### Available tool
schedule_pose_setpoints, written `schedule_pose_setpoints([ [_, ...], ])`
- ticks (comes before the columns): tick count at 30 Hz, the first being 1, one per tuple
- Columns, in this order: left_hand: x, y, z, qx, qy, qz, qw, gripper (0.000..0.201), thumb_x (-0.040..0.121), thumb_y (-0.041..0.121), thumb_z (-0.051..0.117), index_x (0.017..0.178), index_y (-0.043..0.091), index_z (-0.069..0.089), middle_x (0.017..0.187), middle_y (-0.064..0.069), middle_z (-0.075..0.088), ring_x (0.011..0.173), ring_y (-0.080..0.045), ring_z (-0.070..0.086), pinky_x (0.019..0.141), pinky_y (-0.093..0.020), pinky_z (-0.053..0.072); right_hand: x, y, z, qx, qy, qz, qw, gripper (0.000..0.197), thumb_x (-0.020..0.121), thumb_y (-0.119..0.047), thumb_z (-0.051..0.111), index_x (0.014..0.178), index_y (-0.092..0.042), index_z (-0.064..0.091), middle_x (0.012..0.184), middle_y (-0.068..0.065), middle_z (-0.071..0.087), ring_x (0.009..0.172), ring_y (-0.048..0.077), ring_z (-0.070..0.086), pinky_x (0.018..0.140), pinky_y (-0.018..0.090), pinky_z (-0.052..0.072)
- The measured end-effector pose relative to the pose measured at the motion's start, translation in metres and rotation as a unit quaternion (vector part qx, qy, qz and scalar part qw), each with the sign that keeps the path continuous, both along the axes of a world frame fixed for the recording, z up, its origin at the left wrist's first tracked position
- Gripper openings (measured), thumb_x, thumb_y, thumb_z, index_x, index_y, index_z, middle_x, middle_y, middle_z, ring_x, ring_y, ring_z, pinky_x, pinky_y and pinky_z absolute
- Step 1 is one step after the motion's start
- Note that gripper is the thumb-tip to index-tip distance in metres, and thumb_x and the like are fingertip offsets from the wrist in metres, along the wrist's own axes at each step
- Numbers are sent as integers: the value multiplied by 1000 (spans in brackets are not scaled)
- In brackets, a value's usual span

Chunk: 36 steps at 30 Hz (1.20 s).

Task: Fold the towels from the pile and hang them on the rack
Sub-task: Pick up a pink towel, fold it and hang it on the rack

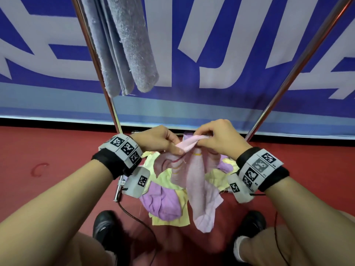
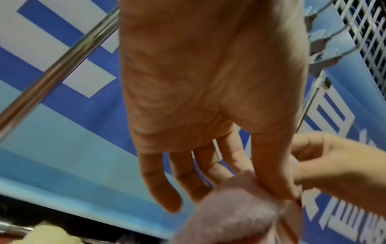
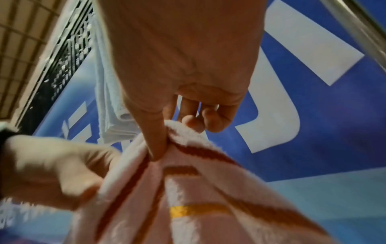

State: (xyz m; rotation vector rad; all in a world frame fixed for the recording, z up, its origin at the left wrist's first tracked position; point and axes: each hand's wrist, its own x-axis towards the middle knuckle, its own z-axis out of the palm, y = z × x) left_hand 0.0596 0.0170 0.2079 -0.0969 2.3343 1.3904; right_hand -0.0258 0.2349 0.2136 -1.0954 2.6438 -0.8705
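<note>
While both hands pinch its top edge at frame centre, left hand (image 1: 157, 140) and right hand (image 1: 221, 138), one pink towel (image 1: 197, 181) with red stripes hangs over the pile (image 1: 167, 206); one grey towel (image 1: 123, 45) on rack (image 1: 299, 70), upper left.

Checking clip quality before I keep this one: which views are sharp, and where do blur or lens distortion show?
Head view: mostly sharp, hands and pink towel crisp; rack poles splay outward from wide-angle distortion, shoes at the bottom edge soft. Left wrist view: left hand looms large, towel edge fuzzy. Right wrist view: soft throughout, left hand smeared, right hand dim.
</note>
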Motion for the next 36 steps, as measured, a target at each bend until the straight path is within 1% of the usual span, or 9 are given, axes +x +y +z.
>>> schedule_pose_setpoints([
  [6, 2, 11, -8, -3, 127, 33, 991, 8, 97, 15, 64, 92, 10, 66, 87, -7, 68, 79, -10, 56, 79, -30, 46, 14, -7, 2, 66, -48, 59, 995, 23, 75, -37, 86, 80, -33, 65, 66, -14, 60, 61, -2, 54, 58, 14, 39],
  [12, 2, 11, -11, 2, 132, 49, 990, 7, 94, 19, 69, 91, 15, 67, 82, -16, 70, 71, -13, 57, 67, -28, 48, 6, -6, 3, 79, -43, 48, 995, 22, 89, -44, 74, 72, -29, 72, 66, -3, 60, 63, 13, 59, 63, 31, 46],
  [15, 2, -1, -3, -44, 67, -1, 997, 13, 93, 16, 70, 82, 11, 66, 66, 0, 59, 59, -8, 48, 54, -19, 41, -1, -3, 2, 95, -4, 31, 995, 16, 87, -36, 76, 82, -21, 79, 88, -1, 52, 81, 18, 53, 75, 34, 42],
  [20, 7, -19, 3, -140, 50, -71, 986, 31, 94, 12, 68, 67, 22, 58, 46, 21, 50, 45, 6, 42, 50, -9, 35, -7, 3, -2, 200, 28, -26, 979, 28, 84, -39, 68, 62, -25, 60, 61, -5, 54, 77, 29, 56, 66, 32, 39],
  [24, 6, -5, -3, -101, 152, -50, 982, 12, 93, 10, 69, 82, 15, 67, 67, 13, 63, 63, 1, 52, 62, -16, 44, 4, -2, -5, 148, 13, 25, 989, 45, 82, -52, 72, 63, -19, 47, 59, -2, 54, 62, 20, 51, 58, 36, 40],
  [28, 6, -6, -15, -206, 204, -70, 954, 4, 89, 20, 74, 92, 18, 75, 118, -1, 61, 109, -16, 58, 97, -32, 43, 17, -5, 0, 93, 66, 100, 988, 52, 80, -49, 71, 58, -19, 34, 54, 0, 36, 56, 19, 35, 55, 37, 32],
  [31, 9, -9, -18, -216, 173, -74, 958, 3, 89, 17, 73, 91, 19, 75, 153, 1, 40, 136, -14, 41, 102, -15, 34, 25, -4, 1, 16, 24, 160, 987, 42, 74, -46, 60, 56, -16, 37, 61, -2, 48, 59, 18, 45, 57, 39, 40],
  [33, 12, -6, -18, -161, 159, -95, 969, 5, 90, 12, 71, 89, 17, 73, 155, 5, 37, 138, -7, 39, 92, 0, 31, 26, -3, -1, -30, -28, 155, 987, 36, 68, -42, 59, 56, -10, 46, 73, 3, 65, 70, 27, 60, 64, 40, 49],
  [36, 17, 3, -19, -104, 138, -97, 980, 7, 92, 13, 70, 85, 15, 69, 118, 5, 66, 106, 2, 57, 89, -10, 41, 23, 0, 0, -58, -78, 97, 990, 24, 60, -39, 59, 58, -15, 58, 80, 3, 75, 79, 32, 68, 70, 43, 56],
])
